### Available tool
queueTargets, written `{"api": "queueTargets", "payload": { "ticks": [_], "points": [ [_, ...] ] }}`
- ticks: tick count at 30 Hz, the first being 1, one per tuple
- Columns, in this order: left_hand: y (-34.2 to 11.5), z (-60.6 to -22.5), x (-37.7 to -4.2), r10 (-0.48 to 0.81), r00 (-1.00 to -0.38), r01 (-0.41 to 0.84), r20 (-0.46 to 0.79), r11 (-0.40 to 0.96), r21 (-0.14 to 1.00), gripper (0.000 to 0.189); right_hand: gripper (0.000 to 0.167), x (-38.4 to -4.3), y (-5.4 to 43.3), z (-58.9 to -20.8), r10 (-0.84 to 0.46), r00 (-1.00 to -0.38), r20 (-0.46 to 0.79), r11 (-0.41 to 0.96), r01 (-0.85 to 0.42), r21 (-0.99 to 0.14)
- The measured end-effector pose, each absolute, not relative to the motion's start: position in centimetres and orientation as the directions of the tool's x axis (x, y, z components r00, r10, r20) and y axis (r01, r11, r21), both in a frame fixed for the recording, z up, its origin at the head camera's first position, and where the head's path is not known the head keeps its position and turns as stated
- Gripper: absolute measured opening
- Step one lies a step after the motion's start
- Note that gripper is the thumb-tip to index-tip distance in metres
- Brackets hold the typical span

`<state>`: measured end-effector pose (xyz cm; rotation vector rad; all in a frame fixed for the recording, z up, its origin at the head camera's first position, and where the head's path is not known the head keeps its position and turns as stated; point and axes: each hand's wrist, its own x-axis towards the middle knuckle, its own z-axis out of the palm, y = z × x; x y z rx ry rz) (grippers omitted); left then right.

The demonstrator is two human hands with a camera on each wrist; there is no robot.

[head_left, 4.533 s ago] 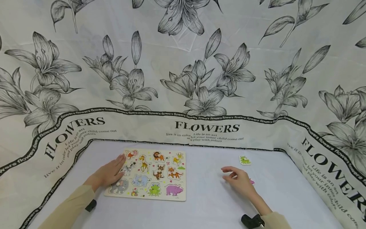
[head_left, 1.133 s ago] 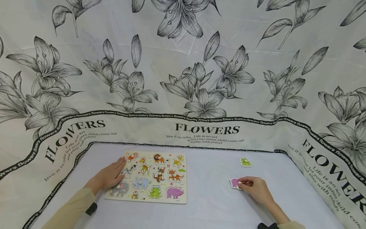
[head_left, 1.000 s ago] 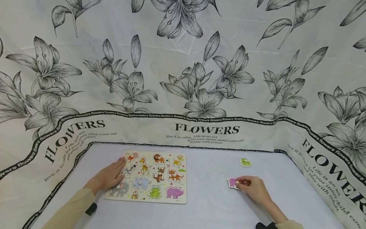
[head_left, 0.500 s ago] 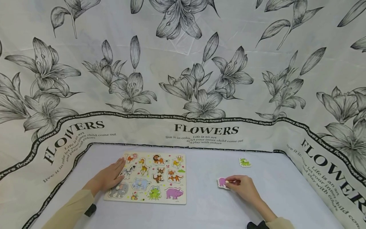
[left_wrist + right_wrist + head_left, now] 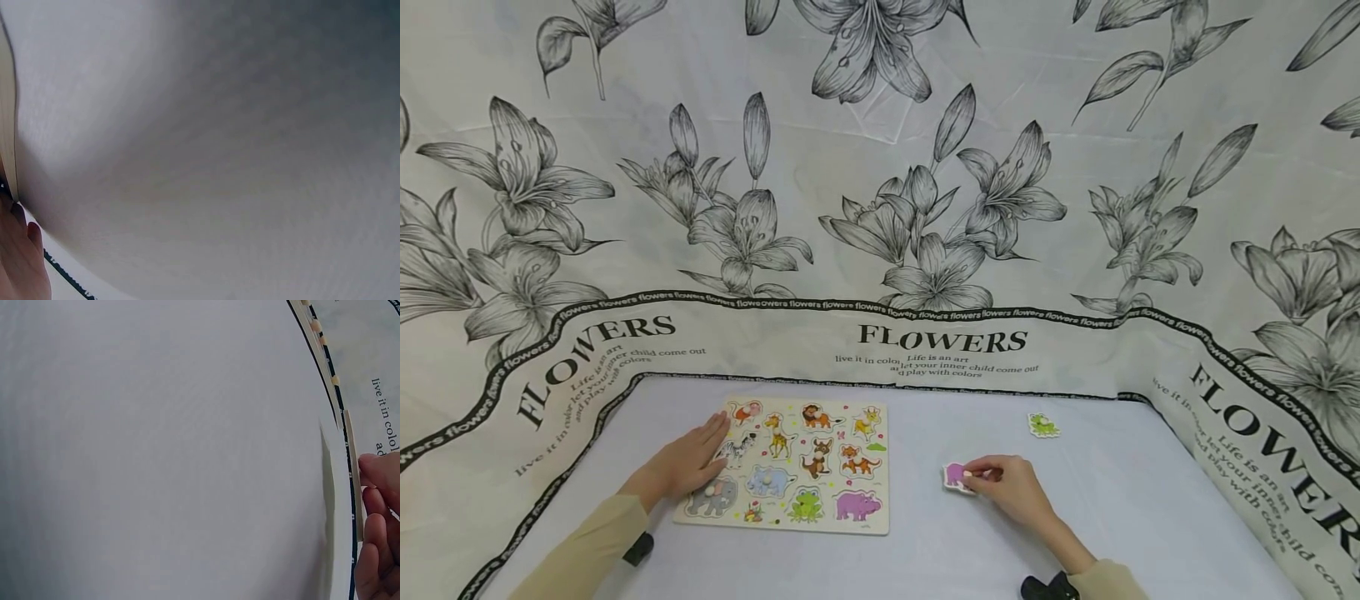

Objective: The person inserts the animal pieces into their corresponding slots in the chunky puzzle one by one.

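Observation:
A wooden animal puzzle board (image 5: 827,525) lies on the white cloth, left of centre in the head view. My left hand (image 5: 681,460) rests along its left edge with fingers extended; in the left wrist view, that hand (image 5: 22,262) shows beside the board's edge (image 5: 7,112). My right hand (image 5: 1011,490) pinches a purple hippo puzzle piece (image 5: 954,476) by its small knob, right of the board. The right wrist view has the piece (image 5: 352,469) edge-on, by the curled fingers of my right hand (image 5: 381,519). A frog puzzle piece (image 5: 1043,425) lies farther back on the right.
A purple hippo picture (image 5: 857,506) and a green frog picture (image 5: 806,502) are at the board's front. Several other animals fill the rest of it. Floral cloth (image 5: 940,250) hangs behind the white table surface (image 5: 925,567). Dark wrist cameras (image 5: 1048,586) sit near the sleeves.
My right hand first hovered near the hippo piece, then took hold of it and moved it left towards the board. My left hand and the frog piece have stayed in place.

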<state>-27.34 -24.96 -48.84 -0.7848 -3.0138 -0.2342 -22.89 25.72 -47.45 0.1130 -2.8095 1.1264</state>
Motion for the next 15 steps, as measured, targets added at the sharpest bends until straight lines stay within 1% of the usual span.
{"api": "queueTargets", "payload": {
  "ticks": [10, 15],
  "points": [
    [-25.0, -49.2, -27.3, 0.501, -0.859, 0.511, 0.104, 0.842, 0.172, 0.066, 0.009, -23.0, 23.8, -47.9, -0.090, -0.985, 0.148, 0.702, -0.168, -0.692],
    [-25.0, -49.1, -27.4, 0.485, -0.872, 0.489, 0.067, 0.856, 0.166, 0.067, 0.009, -23.1, 22.8, -48.1, -0.109, -0.982, 0.156, 0.698, -0.187, -0.691]
  ]
}}
